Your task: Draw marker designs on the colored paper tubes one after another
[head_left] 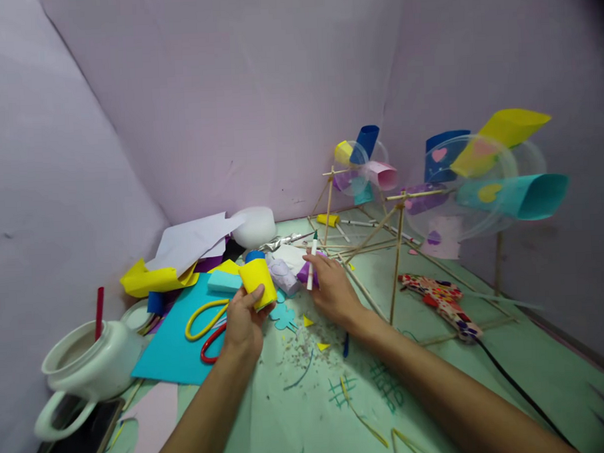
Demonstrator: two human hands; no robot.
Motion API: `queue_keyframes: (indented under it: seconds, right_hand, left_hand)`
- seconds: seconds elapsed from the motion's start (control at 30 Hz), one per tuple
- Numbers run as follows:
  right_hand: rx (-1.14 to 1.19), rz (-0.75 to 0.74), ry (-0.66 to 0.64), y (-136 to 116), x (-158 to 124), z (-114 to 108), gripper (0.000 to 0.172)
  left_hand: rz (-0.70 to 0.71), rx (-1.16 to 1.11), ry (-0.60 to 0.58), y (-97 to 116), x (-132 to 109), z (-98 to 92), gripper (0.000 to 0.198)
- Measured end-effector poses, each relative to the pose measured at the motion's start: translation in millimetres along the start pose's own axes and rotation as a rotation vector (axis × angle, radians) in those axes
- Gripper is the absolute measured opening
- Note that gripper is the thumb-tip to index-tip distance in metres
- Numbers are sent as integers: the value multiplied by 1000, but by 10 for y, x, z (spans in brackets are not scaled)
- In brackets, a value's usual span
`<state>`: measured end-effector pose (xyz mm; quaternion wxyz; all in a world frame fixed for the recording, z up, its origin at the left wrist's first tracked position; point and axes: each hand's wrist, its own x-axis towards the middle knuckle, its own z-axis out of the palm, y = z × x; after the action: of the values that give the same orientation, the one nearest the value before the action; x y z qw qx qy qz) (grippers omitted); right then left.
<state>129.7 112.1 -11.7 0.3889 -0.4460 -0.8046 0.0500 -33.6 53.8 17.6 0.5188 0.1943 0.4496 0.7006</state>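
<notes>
My left hand (242, 320) is closed around a yellow rolled paper tube (257, 280), held just above the green table (439, 381). To its right, my right hand (332, 288) grips a white marker with a green tip (312, 261), pointing upward. A purple paper scrap (304, 274) lies under the right hand's fingers. Between the hands lie a teal paper cutout (284, 317) and small yellow triangles (307, 321).
Two stick-framed pinwheels with coloured paper cones stand at the back (362, 164) and the right (484, 172). A patterned glue gun (443, 300) with a black cord lies to the right. Scissors (209, 327) rest on blue paper (180, 345). A white jug (85, 366) stands at left, and paper sheets (192, 241) are piled behind.
</notes>
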Motion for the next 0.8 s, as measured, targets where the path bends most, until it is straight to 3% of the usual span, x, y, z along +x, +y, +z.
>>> queue_keyframes:
  seconds: [0.13, 0.23, 0.3, 0.43, 0.8]
  right_hand:
    - [-33, -39, -26, -50, -178, -338, 49]
    - [-145, 213, -245, -116, -332, -539, 47]
    - [-199, 303, -389, -168, -423, -591, 48]
    - [-228, 277, -485, -196, -552, -530, 56]
    - [-310, 267, -527, -72, -610, -382, 63]
  left_hand:
    - [-35, 30, 71, 52, -281, -120, 21]
    - [-64, 47, 129, 17, -397, -189, 23]
    - [-92, 70, 139, -24, -423, -216, 26]
    - [-129, 105, 97, -60, -427, -224, 29]
    - [-149, 61, 69, -39, -474, -167, 28]
